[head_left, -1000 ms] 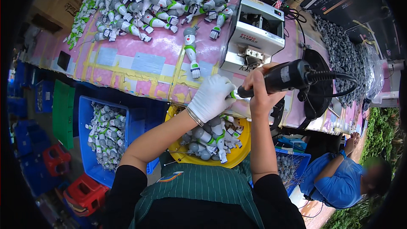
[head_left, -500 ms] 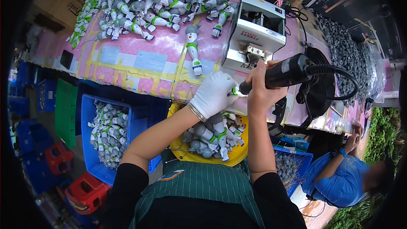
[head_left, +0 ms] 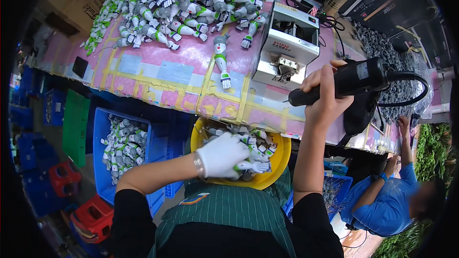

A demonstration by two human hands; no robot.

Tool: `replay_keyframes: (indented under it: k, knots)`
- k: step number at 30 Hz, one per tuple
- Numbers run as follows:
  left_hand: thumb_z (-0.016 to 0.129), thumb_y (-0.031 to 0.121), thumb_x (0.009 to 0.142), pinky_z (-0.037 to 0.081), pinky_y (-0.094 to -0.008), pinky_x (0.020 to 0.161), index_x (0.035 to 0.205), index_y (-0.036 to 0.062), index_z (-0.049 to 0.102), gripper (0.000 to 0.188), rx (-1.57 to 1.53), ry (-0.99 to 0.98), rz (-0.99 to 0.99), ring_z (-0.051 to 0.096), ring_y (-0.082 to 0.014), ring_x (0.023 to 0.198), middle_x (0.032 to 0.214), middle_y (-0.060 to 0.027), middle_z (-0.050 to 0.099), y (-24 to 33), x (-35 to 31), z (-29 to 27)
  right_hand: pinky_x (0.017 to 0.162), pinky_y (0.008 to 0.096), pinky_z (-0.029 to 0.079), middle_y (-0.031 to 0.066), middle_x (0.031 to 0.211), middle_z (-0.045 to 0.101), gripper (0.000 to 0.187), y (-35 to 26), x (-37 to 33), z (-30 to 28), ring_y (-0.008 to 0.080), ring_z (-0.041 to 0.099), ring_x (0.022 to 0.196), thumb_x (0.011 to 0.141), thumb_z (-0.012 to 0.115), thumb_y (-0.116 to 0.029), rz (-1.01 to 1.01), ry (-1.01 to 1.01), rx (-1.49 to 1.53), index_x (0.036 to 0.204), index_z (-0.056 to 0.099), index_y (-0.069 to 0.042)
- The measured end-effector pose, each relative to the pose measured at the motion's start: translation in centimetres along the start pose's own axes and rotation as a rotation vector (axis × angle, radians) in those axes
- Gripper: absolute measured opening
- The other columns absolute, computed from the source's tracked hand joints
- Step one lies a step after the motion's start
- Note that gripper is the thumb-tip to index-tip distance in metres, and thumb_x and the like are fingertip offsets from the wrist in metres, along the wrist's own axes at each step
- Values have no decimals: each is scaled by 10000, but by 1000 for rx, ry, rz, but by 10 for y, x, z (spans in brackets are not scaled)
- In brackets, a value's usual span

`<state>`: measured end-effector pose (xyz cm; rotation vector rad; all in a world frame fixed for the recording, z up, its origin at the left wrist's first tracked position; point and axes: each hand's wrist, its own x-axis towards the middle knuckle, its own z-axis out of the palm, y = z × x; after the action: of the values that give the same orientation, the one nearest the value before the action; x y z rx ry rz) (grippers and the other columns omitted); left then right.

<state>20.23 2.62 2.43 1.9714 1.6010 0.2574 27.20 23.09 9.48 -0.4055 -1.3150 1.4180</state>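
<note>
In the yellow basin, my white-gloved left hand (head_left: 224, 155) reaches down with its fingers curled round a toy arm (head_left: 252, 166). That arm is white, grey and green, and its small toy hand points right; my glove hides its upper part. Higher up, above the table's front edge, my bare right hand (head_left: 325, 93) grips a black electric screwdriver (head_left: 351, 83) with a thick cable. Its thin tip points left and touches nothing. Just beyond stands a white screw-feeder machine (head_left: 289, 43). A single toy arm (head_left: 220, 59) lies on the pink table left of the machine.
A big heap of toy arms (head_left: 186, 9) covers the table's far left. The yellow basin (head_left: 282, 162) sits below the table edge, beside a blue crate (head_left: 98, 153) of similar parts. Red stools (head_left: 93, 220) stand at lower left. A person in blue (head_left: 382, 198) works at right.
My left hand has dropped from the screwdriver's tip down into the basin. The screwdriver in my right hand has moved right, away from the left hand.
</note>
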Motion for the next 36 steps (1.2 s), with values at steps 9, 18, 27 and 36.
replay_keyframes:
  k: [9, 18, 27, 36]
  knots:
    - [772, 213, 685, 466, -458, 916, 1133, 30, 569, 525, -284, 154, -47, 562, -390, 1086, 1139, -180, 587, -25, -21, -63, 514, 289, 454, 64, 591, 515, 207, 15, 25, 9, 140, 514, 493, 909, 599, -7, -119, -35, -6, 1071, 484, 52]
    - [606, 169, 770, 391, -421, 1008, 887, 141, 664, 134, 771, 552, -14, 568, -257, 1107, 991, -73, 621, -179, 53, -99, 525, 252, 457, 53, 648, 568, 168, 32, 32, 26, 121, 563, 518, 869, 651, 26, -168, -28, -134, 972, 518, 23]
    - [596, 184, 859, 516, -444, 742, 1072, 103, 623, 229, 121, 460, -126, 624, -336, 834, 867, -135, 593, -75, 28, -82, 510, 252, 431, 61, 614, 558, 185, 22, 36, 21, 126, 551, 486, 874, 656, -8, -48, -23, -60, 992, 518, 27]
    - [768, 206, 705, 452, -434, 805, 1053, 79, 617, 400, 69, 683, -107, 591, -316, 898, 935, -99, 621, -58, 82, -14, 522, 296, 457, 79, 577, 538, 192, 24, 2, -2, 150, 525, 465, 895, 599, 7, 70, -17, -22, 1045, 481, 29]
